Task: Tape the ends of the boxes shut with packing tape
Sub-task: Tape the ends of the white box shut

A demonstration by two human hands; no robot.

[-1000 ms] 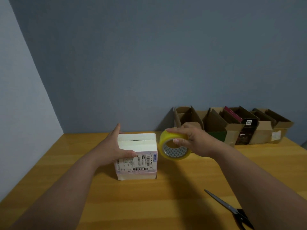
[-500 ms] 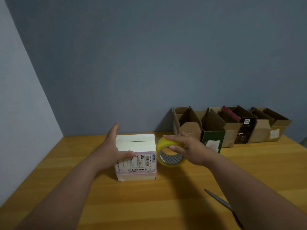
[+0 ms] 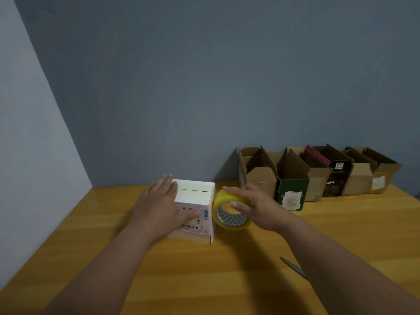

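The white carton (image 3: 193,201) stands on the bench (image 3: 227,280) with its two top flaps folded down, meeting at a seam that shows no tape yet. The left hand (image 3: 163,208) rests against the carton's left side, fingers straight along the top edge and thumb laid across the labelled front, steadying it without curling round it. Just right of the carton, touching or nearly touching its upper corner, the right hand (image 3: 252,206) grips the yellow roll of packing tape (image 3: 230,214), fingers over the rim and thumb at the core.

To do this step well, I judge the loose tape end should go on the carton's right face below the seam, then be drawn flat along the seam while the left hand keeps the flaps level.

Farther right of the carton, scissors (image 3: 293,267) lie on the bench, partly hidden by the right arm. Behind and to the right, a row of open cardboard boxes (image 3: 318,176) waits against the wall.
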